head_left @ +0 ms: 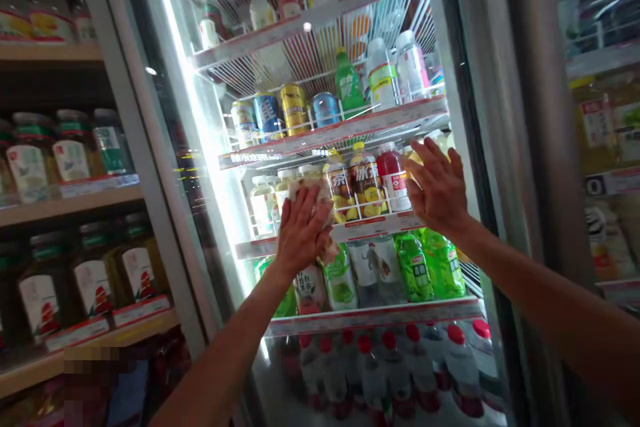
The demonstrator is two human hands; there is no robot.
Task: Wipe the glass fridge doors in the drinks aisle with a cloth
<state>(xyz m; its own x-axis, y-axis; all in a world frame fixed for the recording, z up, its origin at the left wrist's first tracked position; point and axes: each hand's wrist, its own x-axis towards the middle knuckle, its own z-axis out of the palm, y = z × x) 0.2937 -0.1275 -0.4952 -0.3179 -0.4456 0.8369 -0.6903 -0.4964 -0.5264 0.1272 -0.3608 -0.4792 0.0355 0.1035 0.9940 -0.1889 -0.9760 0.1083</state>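
My left hand (299, 230) lies over a crumpled pale cloth (326, 195) and presses it against the glass door of a lit drinks fridge. The cloth sticks out past the fingertips and below the palm. Higher and to the right, my right hand (443, 190) is open with its fingers spread, at the glass near the door's right edge. It holds nothing. Between the hands, behind the glass, stand brown tea bottles (367, 180) and a red drink bottle (393, 177).
Fridge shelves hold cans (294, 109), a green bottle (350, 83), green bottle packs (415, 267) and red-capped bottles (373, 367). A metal door frame (520, 113) runs down the right. Wooden shelves (75, 197) with jars stand on the left.
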